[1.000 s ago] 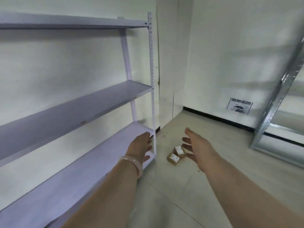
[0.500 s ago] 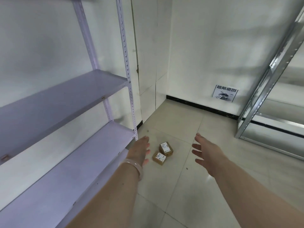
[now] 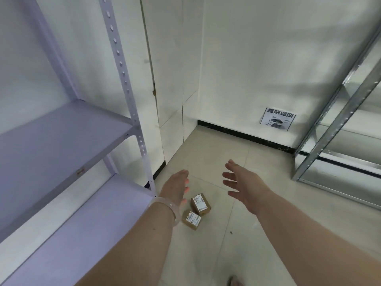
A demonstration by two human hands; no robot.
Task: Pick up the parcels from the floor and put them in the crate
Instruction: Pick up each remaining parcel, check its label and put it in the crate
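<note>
Both my hands are stretched out in front of me and hold nothing. My left hand [image 3: 177, 186] has its fingers straight and close together, with the back of the hand facing up at me. My right hand [image 3: 243, 186] has its fingers spread and relaxed, palm turned in toward the left. A pale translucent bangle [image 3: 167, 205] sits on my left wrist.

Below the hands, closer to my left one, two small brown cardboard parcels with white printed labels lie flat on the beige tiled floor [image 3: 226, 153]. The farther parcel [image 3: 200, 204] and the nearer parcel [image 3: 191, 219] are just beside each other, labels up; I cannot tell whether they touch. Neither hand touches them.

To my left stands a lavender metal shelving rack [image 3: 61, 137], its perforated corner post near the parcels. To my right is a grey galvanised steel rack [image 3: 338, 120]. On the white wall ahead, just above the black skirting strip [image 3: 243, 135], hangs a black-and-white printed paper sign [image 3: 277, 119].
</note>
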